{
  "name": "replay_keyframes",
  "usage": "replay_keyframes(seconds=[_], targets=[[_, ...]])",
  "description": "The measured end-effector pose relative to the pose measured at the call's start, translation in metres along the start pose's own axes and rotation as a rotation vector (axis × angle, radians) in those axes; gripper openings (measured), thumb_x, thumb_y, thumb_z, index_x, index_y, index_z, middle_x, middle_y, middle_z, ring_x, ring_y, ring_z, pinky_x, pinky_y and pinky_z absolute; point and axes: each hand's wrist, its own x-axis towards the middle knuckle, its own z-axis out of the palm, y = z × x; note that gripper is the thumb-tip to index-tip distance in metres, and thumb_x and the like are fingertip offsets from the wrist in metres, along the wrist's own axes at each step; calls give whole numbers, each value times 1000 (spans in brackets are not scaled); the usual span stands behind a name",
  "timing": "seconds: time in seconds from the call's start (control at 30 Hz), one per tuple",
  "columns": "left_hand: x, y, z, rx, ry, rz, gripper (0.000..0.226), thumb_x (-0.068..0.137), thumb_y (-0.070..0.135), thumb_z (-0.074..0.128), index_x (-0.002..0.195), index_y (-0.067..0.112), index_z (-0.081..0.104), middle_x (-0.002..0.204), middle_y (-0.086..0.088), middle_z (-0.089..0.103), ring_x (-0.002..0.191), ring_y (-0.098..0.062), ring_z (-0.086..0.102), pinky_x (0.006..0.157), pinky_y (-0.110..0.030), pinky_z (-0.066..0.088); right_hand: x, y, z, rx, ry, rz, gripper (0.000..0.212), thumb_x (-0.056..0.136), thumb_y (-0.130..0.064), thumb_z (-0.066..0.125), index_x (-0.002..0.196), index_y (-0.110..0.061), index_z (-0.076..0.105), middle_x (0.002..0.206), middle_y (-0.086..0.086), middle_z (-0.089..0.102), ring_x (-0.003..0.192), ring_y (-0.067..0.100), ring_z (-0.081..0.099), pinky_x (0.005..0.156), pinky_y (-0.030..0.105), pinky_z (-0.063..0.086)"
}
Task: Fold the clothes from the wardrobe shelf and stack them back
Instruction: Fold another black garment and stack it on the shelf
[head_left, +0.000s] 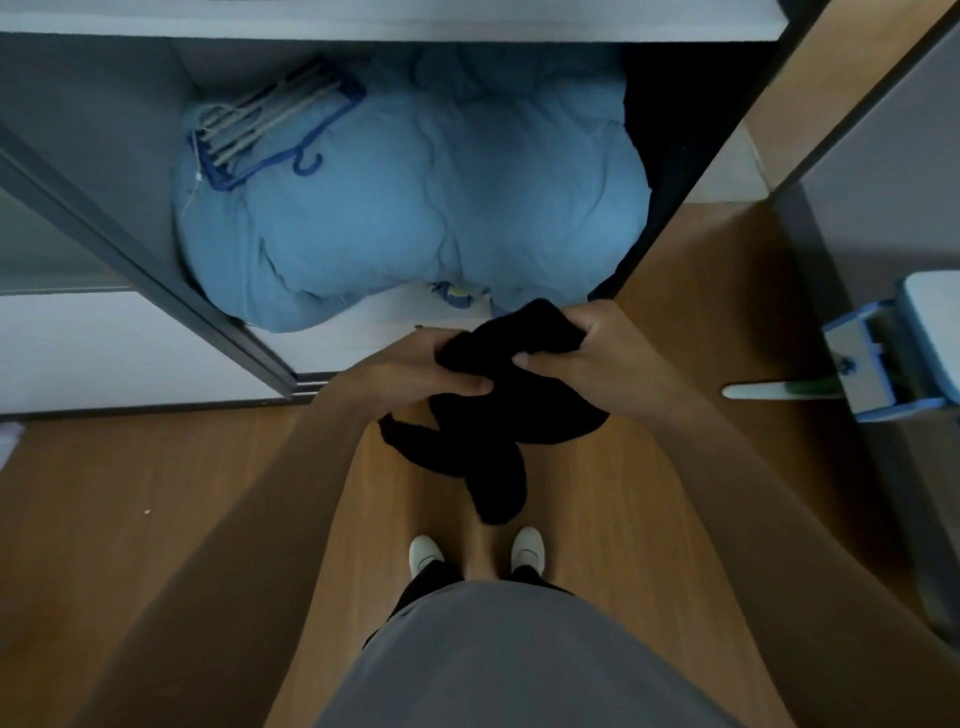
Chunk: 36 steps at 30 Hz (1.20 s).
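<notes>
Here | left hand (410, 366) fingers grip black garment (483, 426) | right hand (592, 348) fingers pinch its top edge

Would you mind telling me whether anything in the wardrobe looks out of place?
Yes: a bundle of hangers lies loose on the crumpled blue duvet, at its left rear, instead of hanging. The duvet is stuffed in, not folded.
</notes>
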Motion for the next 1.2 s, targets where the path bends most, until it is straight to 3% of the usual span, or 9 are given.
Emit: replay_keyframes(seconds=[0.13, 0.33, 0.43, 0.5, 0.67, 0.8, 1.0, 1.1, 1.2], targets=[[3, 0, -4, -4, 258, 125, 31, 83, -16, 65, 90, 15, 64, 77, 16, 66, 73, 1, 62, 70, -15, 47, -6, 3, -20, 173, -41, 18, 10, 88, -9, 73, 91, -19, 73, 84, -6, 76, 83, 7, 72, 73, 20, 55], [2, -13, -9, 14, 299, 20, 29, 89, 0, 64, 72, 20, 53, 62, 12, 54, 59, -3, 53, 54, -15, 39, -3, -1, -42, 481, 213, -102, 19, 92, -12, 64, 99, -25, 75, 100, -3, 77, 100, 16, 72, 81, 21, 55], [6, -9, -6, 63, 298, -24, 10, 88, 21, 68, 89, 16, 59, 73, 7, 64, 69, -7, 63, 62, -18, 46, 5, -7, -41, 735, 277, -39, 19, 92, -13, 62, 98, -26, 75, 101, -2, 77, 103, 19, 71, 84, 27, 55], [9, -4, -2, 108, 248, -53, 26, 78, 24, 68, 101, 12, 64, 87, -5, 68, 82, -15, 66, 76, -27, 49, 12, -12, -40, 844, 328, -8, 16, 92, -13, 64, 103, -20, 73, 103, 1, 76, 105, 22, 71, 86, 31, 56], [13, -26, -2, 347, 116, -349, 9, 88, 11, 69, 85, 15, 61, 88, -4, 63, 86, -21, 61, 82, -34, 49, 25, -28, -39, 791, 390, -78, 10, 89, -17, 68, 95, -22, 74, 99, 2, 76, 100, 22, 72, 84, 34, 58], [-8, -59, -2, 485, 228, -420, 18, 89, 14, 63, 72, 20, 59, 80, -5, 64, 73, -16, 60, 61, -25, 41, 28, -23, -48, 871, 500, -93, 13, 88, -15, 70, 91, -25, 76, 97, 1, 76, 99, 22, 71, 90, 38, 57], [-22, -32, -1, -137, 462, -367, 12, 72, 12, 58, 63, 15, 66, 59, -2, 62, 56, -20, 59, 48, -19, 42, 32, 24, -59, 704, 730, 60, 21, 95, -18, 63, 115, -13, 68, 108, 6, 73, 101, 19, 70, 91, 33, 57], [-22, -1, 5, -419, 449, -264, 16, 80, 8, 58, 85, 10, 73, 70, -5, 72, 58, -18, 69, 49, -19, 51, 32, 55, -62, 374, 505, 161, 30, 96, -19, 61, 126, -17, 61, 111, -4, 69, 99, 7, 68, 88, 24, 54], [-19, 24, 11, -516, 366, -265, 27, 81, 21, 66, 105, 10, 74, 94, -7, 77, 79, -19, 75, 59, -25, 57, 25, 78, -43, -119, 287, 186, 48, 90, -17, 66, 135, -11, 51, 129, 7, 59, 119, 19, 57, 104, 36, 46]])
